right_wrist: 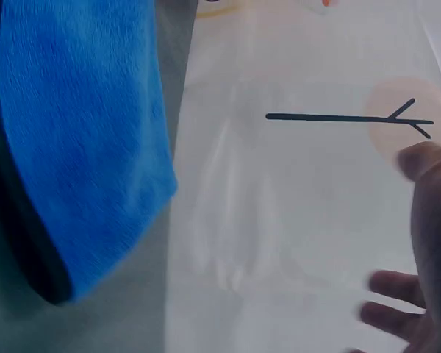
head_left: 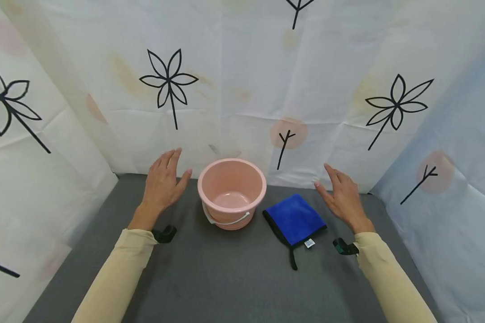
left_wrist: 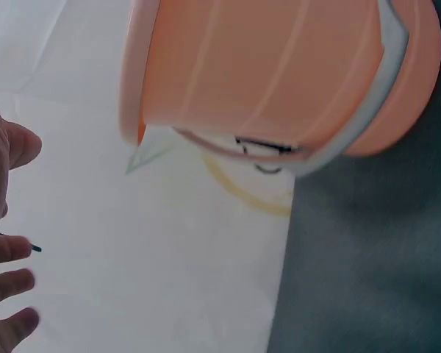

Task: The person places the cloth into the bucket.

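A pink plastic bucket stands upright on the grey table, its white handle hanging down at the front; the left wrist view shows its ribbed side. To its right lies a folded blue cloth with black edging, a hanging loop and a small white tag. My left hand hovers left of the bucket, apart from it, fingers extended and holding nothing. Beyond the cloth on the right, my right hand is held in the air with its fingers loosely stretched, touching nothing. In the right wrist view the cloth fills the left side.
The grey tabletop runs toward me in front of the bucket. White fabric walls printed with leaves and twigs enclose the back and both sides. Each wrist wears a dark band with a small black device.
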### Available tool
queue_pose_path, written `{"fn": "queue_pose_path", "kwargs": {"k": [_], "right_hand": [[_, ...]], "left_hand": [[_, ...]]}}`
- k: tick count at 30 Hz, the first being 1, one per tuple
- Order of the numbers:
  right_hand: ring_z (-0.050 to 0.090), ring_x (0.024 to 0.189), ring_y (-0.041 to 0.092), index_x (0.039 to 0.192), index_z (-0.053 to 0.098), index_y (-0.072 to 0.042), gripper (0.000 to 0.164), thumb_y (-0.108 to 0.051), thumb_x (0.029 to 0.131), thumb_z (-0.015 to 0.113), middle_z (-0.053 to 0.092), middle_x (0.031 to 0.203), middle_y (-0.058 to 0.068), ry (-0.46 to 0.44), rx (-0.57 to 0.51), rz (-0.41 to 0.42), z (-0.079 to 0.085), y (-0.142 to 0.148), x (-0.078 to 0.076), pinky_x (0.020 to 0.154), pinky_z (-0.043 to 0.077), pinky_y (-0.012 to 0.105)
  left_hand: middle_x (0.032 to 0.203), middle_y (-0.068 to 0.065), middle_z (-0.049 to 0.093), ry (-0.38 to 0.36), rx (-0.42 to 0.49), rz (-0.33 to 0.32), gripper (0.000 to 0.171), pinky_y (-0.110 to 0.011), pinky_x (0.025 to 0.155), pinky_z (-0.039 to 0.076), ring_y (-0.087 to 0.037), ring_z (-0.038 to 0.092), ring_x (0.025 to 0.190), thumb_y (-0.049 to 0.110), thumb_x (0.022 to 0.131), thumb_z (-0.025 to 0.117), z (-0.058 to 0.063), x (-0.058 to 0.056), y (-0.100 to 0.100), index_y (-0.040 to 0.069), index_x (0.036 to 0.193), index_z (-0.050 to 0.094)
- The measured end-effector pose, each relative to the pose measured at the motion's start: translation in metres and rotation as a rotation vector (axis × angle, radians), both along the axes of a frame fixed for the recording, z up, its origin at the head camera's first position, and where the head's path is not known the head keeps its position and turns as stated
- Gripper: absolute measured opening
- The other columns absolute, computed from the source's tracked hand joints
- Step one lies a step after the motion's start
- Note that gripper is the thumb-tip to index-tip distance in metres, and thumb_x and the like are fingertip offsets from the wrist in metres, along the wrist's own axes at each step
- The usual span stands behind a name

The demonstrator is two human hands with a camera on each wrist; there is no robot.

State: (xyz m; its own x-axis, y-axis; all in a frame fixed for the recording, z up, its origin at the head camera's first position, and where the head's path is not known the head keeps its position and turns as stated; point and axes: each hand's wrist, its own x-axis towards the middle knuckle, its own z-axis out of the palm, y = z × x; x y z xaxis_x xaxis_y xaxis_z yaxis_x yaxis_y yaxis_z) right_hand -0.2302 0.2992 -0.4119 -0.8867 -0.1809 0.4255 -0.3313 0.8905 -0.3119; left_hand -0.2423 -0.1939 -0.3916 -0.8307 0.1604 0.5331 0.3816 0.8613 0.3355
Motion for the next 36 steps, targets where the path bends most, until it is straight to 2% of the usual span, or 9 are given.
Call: {"fn": "queue_pose_path", "kwargs": {"k": [2, 5, 10, 13, 18, 22, 27, 31, 36], "right_hand": [[0.04, 0.133, 0.054, 0.16, 0.029, -0.006, 0.071, -0.035, 0.103, 0.059, 0.044, 0.145, 0.034, -0.086, -0.054, 0.014, -0.006, 0.0, 0.003, 0.104, 0.03, 0.071], [0.041, 0.133, 0.052, 0.162, 0.023, -0.006, 0.074, -0.037, 0.104, 0.057, 0.043, 0.146, 0.033, -0.238, -0.11, 0.017, -0.018, 0.0, 0.008, 0.102, 0.034, 0.07], [0.042, 0.135, 0.05, 0.161, 0.023, -0.004, 0.082, -0.047, 0.101, 0.06, 0.041, 0.15, 0.031, -0.437, -0.168, 0.017, -0.039, -0.003, 0.016, 0.102, 0.038, 0.068], [0.043, 0.134, 0.05, 0.16, 0.026, -0.003, 0.087, -0.049, 0.097, 0.066, 0.042, 0.15, 0.032, -0.5, -0.184, 0.033, -0.049, -0.004, 0.021, 0.101, 0.04, 0.068], [0.042, 0.134, 0.053, 0.158, 0.031, 0.0, 0.094, -0.047, 0.089, 0.076, 0.04, 0.15, 0.034, -0.531, -0.197, 0.078, -0.063, -0.004, 0.029, 0.101, 0.038, 0.069], [0.038, 0.133, 0.057, 0.156, 0.032, 0.003, 0.1, -0.046, 0.084, 0.08, 0.038, 0.148, 0.038, -0.55, -0.168, 0.086, -0.072, -0.005, 0.032, 0.101, 0.037, 0.07], [0.038, 0.129, 0.056, 0.155, 0.033, 0.005, 0.104, -0.044, 0.08, 0.085, 0.04, 0.143, 0.037, -0.564, -0.142, 0.071, -0.079, -0.006, 0.032, 0.099, 0.039, 0.07], [0.045, 0.121, 0.051, 0.15, 0.04, 0.009, 0.098, -0.039, 0.079, 0.087, 0.045, 0.134, 0.034, -0.55, -0.139, 0.067, -0.084, -0.007, 0.03, 0.096, 0.043, 0.066], [0.056, 0.114, 0.049, 0.137, 0.055, 0.011, 0.08, -0.032, 0.079, 0.088, 0.056, 0.123, 0.032, -0.537, -0.175, 0.039, -0.085, -0.009, 0.029, 0.094, 0.048, 0.061]], "left_hand": [[0.151, -0.029, 0.041, -0.037, 0.088, -0.044, 0.067, -0.066, 0.108, 0.032, -0.049, 0.04, 0.137, 0.031, 0.102, 0.059, -0.004, 0.003, 0.002, 0.002, 0.156, 0.035], [0.154, -0.026, 0.039, -0.138, 0.236, -0.112, 0.069, -0.067, 0.107, 0.033, -0.047, 0.037, 0.14, 0.031, 0.103, 0.059, -0.013, 0.008, 0.006, 0.006, 0.16, 0.029], [0.158, -0.021, 0.036, -0.3, 0.451, -0.204, 0.074, -0.06, 0.112, 0.032, -0.039, 0.034, 0.145, 0.031, 0.103, 0.06, -0.03, 0.013, 0.015, 0.011, 0.163, 0.022], [0.158, -0.022, 0.035, -0.374, 0.579, -0.277, 0.075, -0.057, 0.114, 0.031, -0.039, 0.035, 0.144, 0.025, 0.102, 0.061, -0.04, 0.013, 0.02, 0.01, 0.163, 0.02], [0.157, -0.026, 0.034, -0.46, 0.773, -0.437, 0.077, -0.057, 0.114, 0.032, -0.042, 0.035, 0.145, 0.007, 0.099, 0.062, -0.052, 0.014, 0.023, 0.007, 0.163, 0.017], [0.159, -0.026, 0.032, -0.466, 0.815, -0.513, 0.081, -0.045, 0.112, 0.038, -0.043, 0.032, 0.146, -0.002, 0.096, 0.063, -0.058, 0.014, 0.024, 0.006, 0.163, 0.018], [0.16, -0.023, 0.032, -0.455, 0.834, -0.52, 0.082, -0.026, 0.105, 0.043, -0.042, 0.034, 0.145, -0.001, 0.094, 0.065, -0.064, 0.013, 0.026, 0.008, 0.163, 0.02], [0.16, -0.022, 0.032, -0.461, 0.854, -0.516, 0.082, -0.028, 0.104, 0.043, -0.041, 0.035, 0.144, 0.001, 0.095, 0.065, -0.066, 0.013, 0.028, 0.01, 0.163, 0.02], [0.161, -0.021, 0.031, -0.468, 0.855, -0.51, 0.082, -0.029, 0.105, 0.043, -0.04, 0.035, 0.145, 0.003, 0.095, 0.065, -0.068, 0.013, 0.029, 0.01, 0.163, 0.019]]}}
